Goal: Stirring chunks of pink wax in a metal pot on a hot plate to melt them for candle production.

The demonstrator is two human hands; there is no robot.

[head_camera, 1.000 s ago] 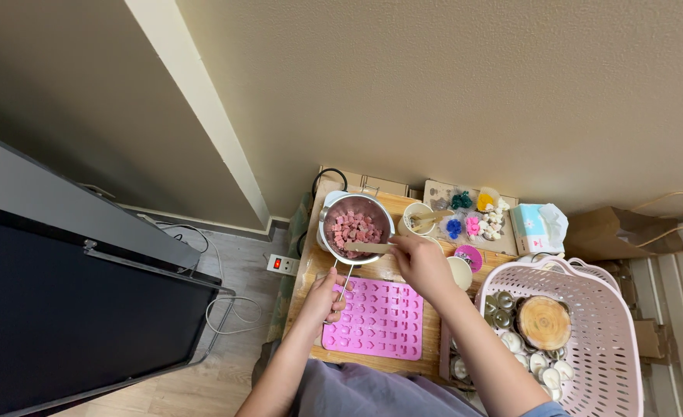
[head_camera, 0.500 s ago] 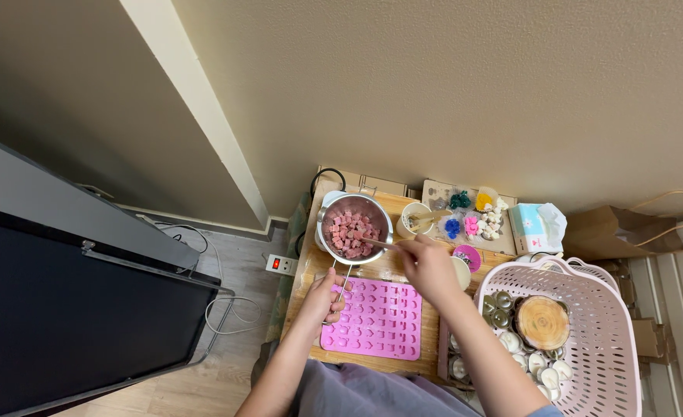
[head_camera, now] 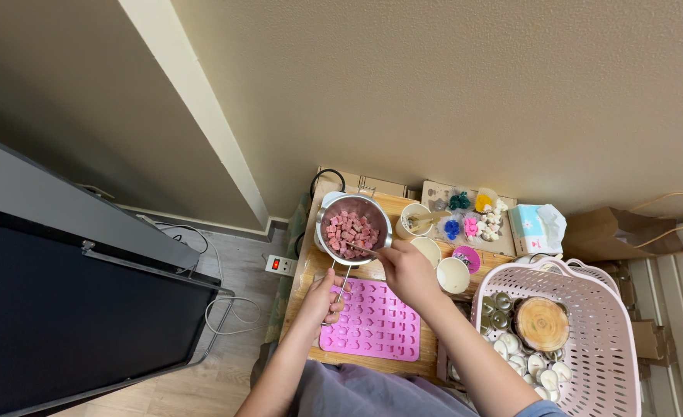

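Note:
A small metal pot full of pink cubes stands at the back left of a low wooden table. My left hand grips the pot's thin wire handle at the table's front left. My right hand holds a flat wooden stick, whose far end lies among the cubes. A pink silicone mould with several small cavities lies flat in front of the pot, below both hands.
White cups, small coloured shapes and a tissue pack sit behind my right hand. A pink slatted basket with jars and a wood slice fills the right. A dark screen and a power strip lie left.
My right hand has drawn left and toward me, swinging the stick through the cubes. Two white cups behind it have come into view. My left hand stays on the handle.

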